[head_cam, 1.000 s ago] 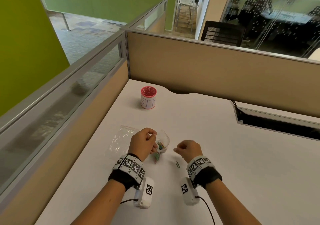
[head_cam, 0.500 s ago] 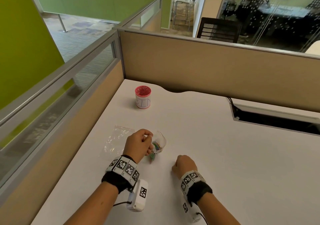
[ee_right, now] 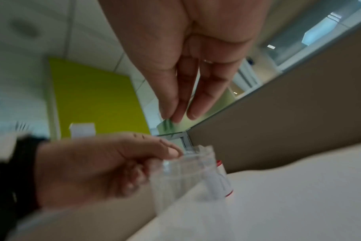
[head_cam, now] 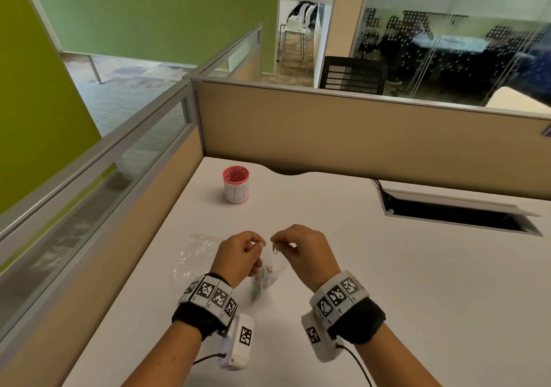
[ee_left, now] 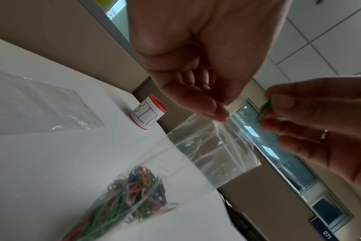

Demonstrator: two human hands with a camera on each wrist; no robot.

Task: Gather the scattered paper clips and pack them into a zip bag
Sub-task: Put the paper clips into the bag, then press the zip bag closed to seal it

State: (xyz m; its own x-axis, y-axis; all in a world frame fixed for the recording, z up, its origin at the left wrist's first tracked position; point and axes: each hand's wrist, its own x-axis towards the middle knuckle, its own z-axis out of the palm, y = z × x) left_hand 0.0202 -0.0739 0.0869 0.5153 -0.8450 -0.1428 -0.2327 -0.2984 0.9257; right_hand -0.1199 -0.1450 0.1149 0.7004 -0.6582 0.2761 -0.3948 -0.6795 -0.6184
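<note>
Since a moment ago my right hand (head_cam: 301,252) has lifted off the bench (head_cam: 417,282) with a green paper clip (ee_left: 265,108) pinched in its fingertips, and now holds it just above the zip bag (ee_left: 206,146). My left hand (head_cam: 238,255) pinches the bag's rim, holding the mouth open so the clip can drop in. Coloured clips already lie in the bag's bottom. A spare bag (head_cam: 196,252) lies toward the bench's left edge, a red-rimmed cup (head_cam: 235,185) near the far edge.
</note>
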